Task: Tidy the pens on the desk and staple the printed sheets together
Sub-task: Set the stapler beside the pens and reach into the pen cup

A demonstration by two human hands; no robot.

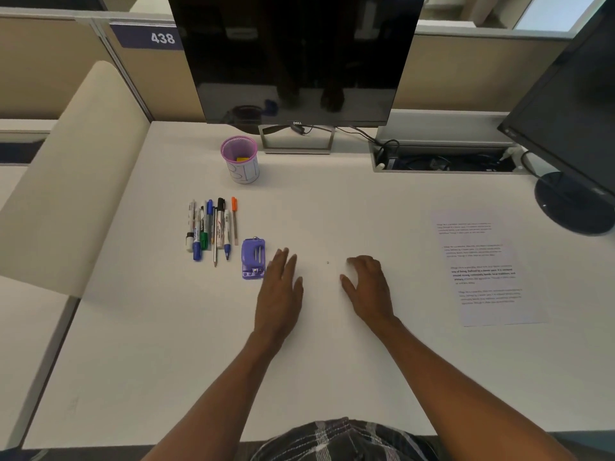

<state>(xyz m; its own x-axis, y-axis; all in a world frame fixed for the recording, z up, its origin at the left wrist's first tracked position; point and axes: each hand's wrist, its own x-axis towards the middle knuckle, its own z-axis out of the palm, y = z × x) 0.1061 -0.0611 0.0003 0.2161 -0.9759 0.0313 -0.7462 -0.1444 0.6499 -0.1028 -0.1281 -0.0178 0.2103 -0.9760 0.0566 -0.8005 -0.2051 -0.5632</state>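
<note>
Nothing begun yet: pens [211, 227] lying in a row left of the stapler [253, 258], cup [240, 159] behind it, both hands [280, 287] [367, 283] flat, released, just right of it, sheets [486, 267] far right; next, probably gather pens into cup.

"438" on partition sign [146, 36]; "DELL" on monitor [297, 123].

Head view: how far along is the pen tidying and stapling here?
Nothing looks done. The pens lie in a row on the desk, outside the pink cup. The left hand and right hand rest empty. The purple stapler and printed sheets sit untouched, far apart.
</note>
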